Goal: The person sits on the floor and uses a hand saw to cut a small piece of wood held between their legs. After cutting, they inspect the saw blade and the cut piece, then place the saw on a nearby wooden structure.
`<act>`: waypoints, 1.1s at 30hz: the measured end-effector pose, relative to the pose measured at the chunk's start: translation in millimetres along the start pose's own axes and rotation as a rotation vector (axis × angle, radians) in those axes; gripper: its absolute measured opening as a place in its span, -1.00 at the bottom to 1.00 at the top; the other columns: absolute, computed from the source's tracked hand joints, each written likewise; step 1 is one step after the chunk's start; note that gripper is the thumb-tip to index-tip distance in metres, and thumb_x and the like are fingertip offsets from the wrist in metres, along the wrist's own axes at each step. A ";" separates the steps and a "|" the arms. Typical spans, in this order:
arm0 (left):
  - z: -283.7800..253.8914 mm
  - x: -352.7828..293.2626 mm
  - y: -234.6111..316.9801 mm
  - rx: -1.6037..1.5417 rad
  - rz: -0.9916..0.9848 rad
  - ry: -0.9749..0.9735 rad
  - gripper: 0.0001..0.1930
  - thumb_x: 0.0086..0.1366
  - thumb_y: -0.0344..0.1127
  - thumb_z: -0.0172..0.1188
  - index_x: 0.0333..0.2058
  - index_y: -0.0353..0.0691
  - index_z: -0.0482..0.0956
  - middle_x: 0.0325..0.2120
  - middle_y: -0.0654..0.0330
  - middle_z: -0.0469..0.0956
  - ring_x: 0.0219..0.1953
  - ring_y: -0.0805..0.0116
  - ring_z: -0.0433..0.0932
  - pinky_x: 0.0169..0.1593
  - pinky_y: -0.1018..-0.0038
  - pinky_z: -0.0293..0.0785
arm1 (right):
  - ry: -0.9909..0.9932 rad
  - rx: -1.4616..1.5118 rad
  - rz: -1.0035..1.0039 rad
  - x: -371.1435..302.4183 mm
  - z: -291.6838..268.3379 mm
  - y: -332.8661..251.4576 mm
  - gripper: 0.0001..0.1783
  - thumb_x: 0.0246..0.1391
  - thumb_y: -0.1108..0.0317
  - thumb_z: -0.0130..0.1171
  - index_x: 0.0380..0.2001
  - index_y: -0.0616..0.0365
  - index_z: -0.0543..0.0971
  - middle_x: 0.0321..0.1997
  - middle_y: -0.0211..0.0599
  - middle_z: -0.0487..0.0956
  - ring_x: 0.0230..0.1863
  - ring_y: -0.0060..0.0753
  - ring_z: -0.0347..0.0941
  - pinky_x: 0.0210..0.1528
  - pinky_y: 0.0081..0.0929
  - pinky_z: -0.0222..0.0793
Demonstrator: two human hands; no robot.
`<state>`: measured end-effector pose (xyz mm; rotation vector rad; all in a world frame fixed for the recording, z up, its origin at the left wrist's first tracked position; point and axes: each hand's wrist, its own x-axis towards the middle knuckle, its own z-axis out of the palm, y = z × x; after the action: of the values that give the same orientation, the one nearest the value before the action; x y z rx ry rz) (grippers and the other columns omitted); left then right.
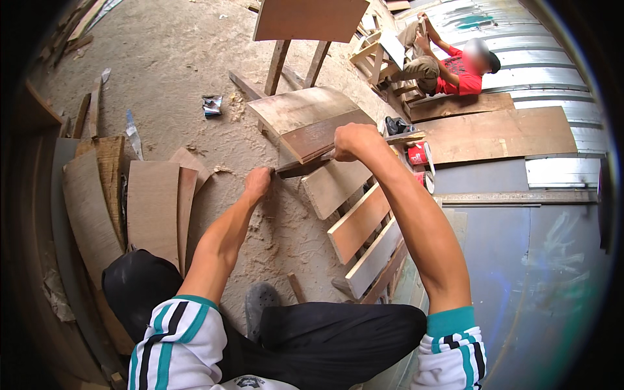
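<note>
A dark narrow strip (302,168) spans between my two closed hands, just below the near edge of a wooden seat-like panel (312,117). Whether it is a tool or a piece of wood cannot be made out. My left hand (259,182) closes round its left end, with some dark material showing at the fist. My right hand (356,140) is clenched at its other end, by the panel's right corner; the fingers face away and are partly hidden. The panel has a pale worn part and a darker brown band. Slatted boards (359,224) lie below it.
Behind the panel stands a brown board on two legs (311,21). Stacked planks (153,211) lean at my left. Red cans (420,153) stand right of the slats. A co-worker in a red shirt (458,71) sits at far right, near long boards (491,133). Shavings litter the floor.
</note>
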<state>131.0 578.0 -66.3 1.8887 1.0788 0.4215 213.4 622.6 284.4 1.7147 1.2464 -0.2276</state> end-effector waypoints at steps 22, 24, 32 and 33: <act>11.8 15.1 6.9 0.192 0.072 -0.086 -0.79 0.21 -0.36 0.05 -0.20 -0.18 0.60 -0.16 0.02 0.57 -0.05 -0.02 0.54 -0.06 0.12 0.53 | 0.223 -0.151 -0.100 16.8 24.7 -27.9 -0.70 0.03 0.24 0.15 -0.17 0.03 0.68 -0.06 -0.25 0.66 -0.03 -0.23 0.60 -0.12 -0.18 0.51; 13.0 16.9 3.8 0.213 0.079 -0.087 -0.78 0.22 -0.36 0.04 -0.21 -0.19 0.60 -0.15 0.01 0.57 -0.04 -0.01 0.53 -0.05 0.12 0.53 | 0.628 -0.238 -0.265 -0.5 40.1 -31.2 -0.73 0.07 0.22 0.13 -0.23 0.09 0.67 -0.12 -0.21 0.67 -0.07 -0.20 0.61 -0.11 -0.15 0.50; 8.3 16.3 7.9 0.257 0.096 -0.068 -0.76 0.23 -0.34 0.00 -0.21 -0.23 0.60 -0.17 -0.02 0.58 -0.04 -0.04 0.55 -0.06 0.11 0.54 | 0.328 0.866 -0.197 -27.2 135.5 37.3 -0.56 -0.02 0.14 0.26 -0.18 0.28 0.59 -0.32 0.07 0.62 -0.17 -0.06 0.60 -0.05 -0.22 0.49; 10.5 15.0 13.3 0.258 0.107 -0.078 -0.76 0.23 -0.34 -0.01 -0.20 -0.23 0.60 -0.17 -0.02 0.58 -0.05 -0.04 0.55 -0.06 0.11 0.54 | 0.348 1.011 -0.211 -12.6 150.6 48.8 -0.49 -0.05 0.12 0.31 -0.11 0.30 0.57 -0.32 0.05 0.63 -0.17 -0.08 0.60 -0.04 -0.25 0.49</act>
<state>153.0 581.7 -62.9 2.1787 1.0229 0.2762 301.9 497.3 243.3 2.5396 1.7278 -0.8199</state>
